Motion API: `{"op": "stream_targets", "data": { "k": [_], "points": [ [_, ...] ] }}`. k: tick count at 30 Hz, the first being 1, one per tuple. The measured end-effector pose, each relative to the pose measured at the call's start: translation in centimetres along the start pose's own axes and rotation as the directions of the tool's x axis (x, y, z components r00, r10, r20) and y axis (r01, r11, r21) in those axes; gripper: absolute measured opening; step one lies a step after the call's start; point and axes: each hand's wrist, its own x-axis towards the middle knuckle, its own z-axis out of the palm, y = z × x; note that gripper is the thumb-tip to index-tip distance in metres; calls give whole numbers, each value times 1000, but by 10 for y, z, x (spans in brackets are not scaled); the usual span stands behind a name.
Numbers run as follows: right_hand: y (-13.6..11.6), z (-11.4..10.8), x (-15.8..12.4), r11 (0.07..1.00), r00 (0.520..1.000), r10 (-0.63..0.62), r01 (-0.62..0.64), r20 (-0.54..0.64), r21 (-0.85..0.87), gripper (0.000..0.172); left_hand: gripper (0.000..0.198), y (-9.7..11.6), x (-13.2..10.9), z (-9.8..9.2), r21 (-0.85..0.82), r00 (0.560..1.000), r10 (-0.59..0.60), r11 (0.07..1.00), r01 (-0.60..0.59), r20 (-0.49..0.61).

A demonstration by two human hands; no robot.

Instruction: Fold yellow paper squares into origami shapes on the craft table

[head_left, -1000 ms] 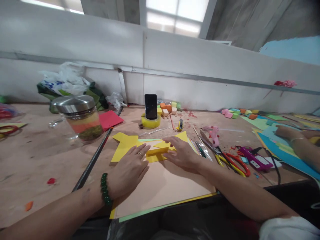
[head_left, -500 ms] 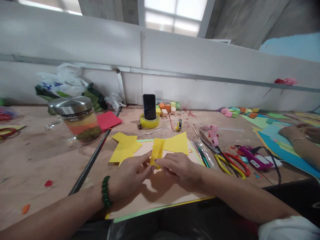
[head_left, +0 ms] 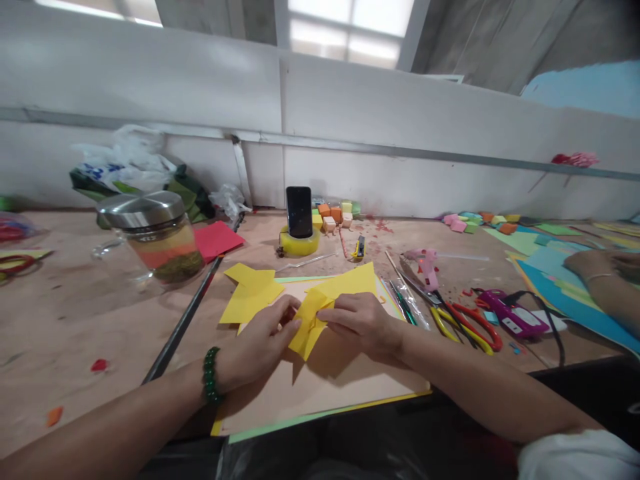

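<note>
A folded yellow paper piece (head_left: 307, 323) is held just above a peach sheet (head_left: 325, 387) in the middle of the table. My left hand (head_left: 260, 343), with a green bead bracelet at the wrist, pinches its left side. My right hand (head_left: 357, 323) pinches its right side from above. Both hands' fingers are closed on the paper. Behind them lie two more yellow paper pieces (head_left: 247, 293), one at the left and one (head_left: 353, 281) at the right, flat on the table.
A glass jar with a metal lid (head_left: 155, 233) stands at the left, a dark rod (head_left: 185, 320) beside it. A phone (head_left: 299, 212) stands in a tape roll. Scissors (head_left: 465, 327), a pink glue gun (head_left: 427, 267) and a purple tool (head_left: 510, 317) lie right. Another person's arm (head_left: 605, 283) rests on blue paper.
The yellow piece was lifted off the table, where my hands had pressed it flat, and has turned from upright to tilted between my fingers.
</note>
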Motion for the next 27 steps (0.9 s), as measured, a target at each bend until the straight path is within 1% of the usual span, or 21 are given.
{"op": "stream_targets", "data": {
  "k": [1,3,5,6,10,11,13,16,19,22,25,27],
  "points": [
    [-1,-1,0,1000,1000,-10,10,7,-12,16,32,-2,0,1,54,999,19,998,-17,-34],
    [-5,-4,0,999,999,-23,25,34,-42,17,48,-5,-1,4,174,991,118,979,-104,-71],
    [-8,-5,1,997,997,-36,40,66,-62,19,51,-7,-2,7,276,970,238,937,-216,-50],
    [-8,-6,1,996,996,-43,48,76,-71,20,51,-7,-3,8,317,960,277,915,-250,-42],
    [-9,-5,1,989,992,-87,97,91,-114,21,63,-6,-7,10,461,943,333,840,-286,-21],
    [-9,-5,1,986,990,-102,114,99,-122,21,62,-5,-7,10,487,940,342,821,-297,-4],
    [-9,-4,1,979,983,-139,155,123,-131,21,54,-4,-8,8,517,932,359,790,-329,45],
    [-10,-4,2,969,970,-183,205,158,-139,21,37,-2,-7,5,533,925,368,767,-357,89],
    [-12,-4,3,970,967,-161,192,196,-149,19,18,0,-6,4,508,932,335,784,-357,139],
    [-13,-5,4,976,962,-135,170,238,-132,19,18,2,-5,3,499,945,253,804,-323,205],
    [-11,-4,6,985,960,-127,151,248,-82,20,18,1,-5,2,492,960,195,827,-272,202],
    [-9,-3,6,990,962,-123,135,245,-34,19,20,-2,-5,0,481,962,195,836,-266,193]
  ]
}}
